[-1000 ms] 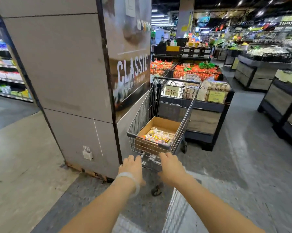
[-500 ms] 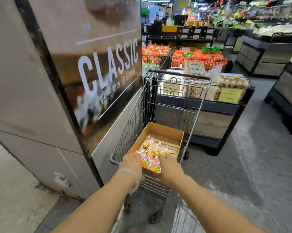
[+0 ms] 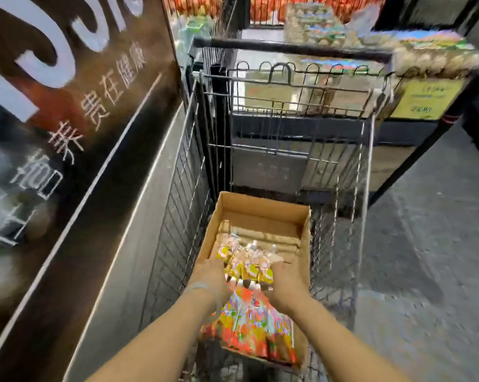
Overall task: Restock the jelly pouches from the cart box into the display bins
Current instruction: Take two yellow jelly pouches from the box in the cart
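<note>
An open cardboard box [image 3: 261,209] sits in a wire shopping cart [image 3: 187,216]. Colourful jelly pouches [image 3: 250,323] in orange, yellow and green fill the near half of the box; the far half shows bare cardboard. My left hand [image 3: 208,274] and my right hand [image 3: 284,281] are both inside the box, pressed against either side of a bunch of yellow spouted pouches [image 3: 246,264]. The fingertips are hidden among the pouches. A pale band circles my left wrist.
A pillar with a dark poster [image 3: 75,119] stands close on the cart's left. Ahead of the cart is a dark display stand with wire bins [image 3: 301,86], a yellow price sign [image 3: 423,99] and packaged goods. Grey floor [image 3: 426,244] lies to the right.
I have come closer to the cart, and the view has tilted down. Both hands went from the cart's near rim into the box and closed around a bunch of pouches.
</note>
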Available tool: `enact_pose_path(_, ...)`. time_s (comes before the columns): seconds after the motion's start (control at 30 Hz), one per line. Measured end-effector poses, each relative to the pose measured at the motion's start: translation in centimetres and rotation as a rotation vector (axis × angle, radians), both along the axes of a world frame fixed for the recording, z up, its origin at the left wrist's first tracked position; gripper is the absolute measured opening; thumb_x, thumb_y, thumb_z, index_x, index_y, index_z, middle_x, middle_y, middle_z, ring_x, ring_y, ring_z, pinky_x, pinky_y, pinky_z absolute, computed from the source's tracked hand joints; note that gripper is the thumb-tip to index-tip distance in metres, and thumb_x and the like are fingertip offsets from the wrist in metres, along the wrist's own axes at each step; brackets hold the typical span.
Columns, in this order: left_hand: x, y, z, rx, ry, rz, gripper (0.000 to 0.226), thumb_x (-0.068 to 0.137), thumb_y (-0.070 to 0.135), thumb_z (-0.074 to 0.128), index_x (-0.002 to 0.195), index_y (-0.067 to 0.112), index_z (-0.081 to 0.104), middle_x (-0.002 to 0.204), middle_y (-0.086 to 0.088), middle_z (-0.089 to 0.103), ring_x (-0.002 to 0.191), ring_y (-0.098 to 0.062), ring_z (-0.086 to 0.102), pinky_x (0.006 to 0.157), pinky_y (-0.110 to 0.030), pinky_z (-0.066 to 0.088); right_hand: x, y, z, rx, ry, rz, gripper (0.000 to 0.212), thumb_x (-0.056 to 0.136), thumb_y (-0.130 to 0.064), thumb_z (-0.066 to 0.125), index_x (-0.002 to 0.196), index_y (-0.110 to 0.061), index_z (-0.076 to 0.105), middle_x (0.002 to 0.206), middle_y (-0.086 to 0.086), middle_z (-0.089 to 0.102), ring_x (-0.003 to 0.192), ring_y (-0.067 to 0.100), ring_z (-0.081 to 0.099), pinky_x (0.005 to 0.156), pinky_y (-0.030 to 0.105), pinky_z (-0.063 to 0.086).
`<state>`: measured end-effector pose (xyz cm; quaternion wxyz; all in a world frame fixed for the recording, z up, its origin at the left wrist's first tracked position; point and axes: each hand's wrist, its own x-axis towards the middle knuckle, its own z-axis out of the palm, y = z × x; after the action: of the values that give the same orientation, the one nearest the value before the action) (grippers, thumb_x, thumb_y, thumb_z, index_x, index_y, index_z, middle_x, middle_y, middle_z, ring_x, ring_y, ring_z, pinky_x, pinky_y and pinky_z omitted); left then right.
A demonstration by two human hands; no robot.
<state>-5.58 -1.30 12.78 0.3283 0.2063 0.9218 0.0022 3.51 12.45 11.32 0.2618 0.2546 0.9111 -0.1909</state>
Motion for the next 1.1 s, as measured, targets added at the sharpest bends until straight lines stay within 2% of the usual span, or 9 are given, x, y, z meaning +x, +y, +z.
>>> enact_pose_path(0.17,-5.8,3.3,-9.2,-0.106,-0.118,-0.076,0.048,0.087,0.023,0.058,0.131,0.011,0.042,0.134,-0.011,0.044,0.124,-0.031,0.047,0.100,-0.039,0.044,-3.9,2.7,-9.6,-0.182,-0.060,-0.186,0.022,0.086,-0.020,0.055,0.105,-0.014,0.046,0.107,0.009,0.051,0.106,0.028,0.053,0.079,0.032,0.043)
enact_pose_path(0.23,-7.8,4.7,-12.8,-0.070,-0.139,-0.043,0.045,0.091,0.026,0.055,0.131,0.013,0.040,0.138,-0.012,0.038,0.123,-0.033,0.046,0.098,-0.040,0.043,-5.1,3.6,-13.6,-0.235,-0.056,-0.298,0.032,0.088,-0.025,0.057,0.114,-0.011,0.045,0.114,0.010,0.050,0.108,0.028,0.050,0.077,0.031,0.040)
enact_pose_path(0.33,-9.7,6.9,-17.0,0.041,-0.142,0.157,0.046,0.095,0.034,0.049,0.132,0.008,0.040,0.135,-0.016,0.046,0.120,-0.033,0.049,0.096,-0.039,0.042,-6.4,5.1,-18.9,-0.259,0.010,-0.547,0.059,0.090,-0.038,0.055,0.138,-0.009,0.036,0.138,0.013,0.045,0.126,0.030,0.044,0.095,0.031,0.040)
enact_pose_path(0.43,-11.2,8.4,-20.1,0.110,-0.187,0.455,0.054,0.097,0.034,0.046,0.140,0.003,0.035,0.135,-0.020,0.047,0.125,-0.037,0.046,0.102,-0.043,0.039,-7.1,5.9,-23.1,-0.281,0.000,-0.799,0.055,0.092,-0.038,0.051,0.135,-0.004,0.046,0.138,0.018,0.047,0.128,0.033,0.044,0.106,0.038,0.038)
enact_pose_path(0.53,-12.5,8.9,-23.0,0.010,-0.224,0.544,0.063,0.097,0.036,0.045,0.149,0.012,0.020,0.139,-0.017,0.042,0.127,-0.036,0.044,0.103,-0.045,0.040,-7.4,5.3,-25.6,-0.355,0.064,-1.055,0.059,0.081,-0.038,0.065,0.127,-0.004,0.052,0.127,0.016,0.057,0.117,0.033,0.054,0.096,0.039,0.047)
enact_pose_path(0.6,-13.2,9.1,-23.9,-0.034,-0.218,0.546,0.063,0.091,0.043,0.051,0.142,0.010,0.032,0.135,-0.016,0.046,0.124,-0.035,0.047,0.100,-0.045,0.043,-7.3,5.2,-27.0,-0.373,0.058,-1.119,0.060,0.072,-0.036,0.076,0.117,-0.001,0.057,0.115,0.015,0.064,0.107,0.032,0.061,0.085,0.038,0.052)
enact_pose_path(0.73,-13.9,8.7,-24.1,0.065,-0.275,0.647,0.052,0.081,0.031,0.066,0.125,0.006,0.052,0.106,-0.013,0.066,0.097,-0.033,0.066,0.081,-0.041,0.056,-7.6,5.5,-27.3,-0.429,0.023,-1.228,0.057,0.058,-0.035,0.083,0.101,-0.004,0.064,0.104,0.017,0.068,0.094,0.034,0.066,0.077,0.044,0.057)
enact_pose_path(1.0,-11.1,7.8,-17.5,0.397,-0.398,0.818,0.059,0.083,0.008,0.069,0.135,0.006,0.043,0.123,-0.015,0.060,0.110,-0.032,0.059,0.082,-0.033,0.048,-9.7,5.8,-18.1,-0.552,0.231,-1.072,0.021,0.079,-0.017,0.072,0.097,-0.013,0.062,0.094,0.006,0.067,0.083,0.021,0.059,0.071,0.026,0.042)
enact_pose_path(1.1,-9.8,7.4,-13.7,0.596,-0.463,0.858,0.042,0.077,-0.002,0.073,0.110,0.016,0.055,0.110,-0.005,0.065,0.086,-0.018,0.060,0.064,-0.009,0.052,-10.2,5.4,-13.6,-0.643,0.333,-0.956,0.016,0.078,-0.007,0.070,0.084,-0.016,0.057,0.082,0.004,0.064,0.074,0.019,0.058,0.066,0.027,0.044)
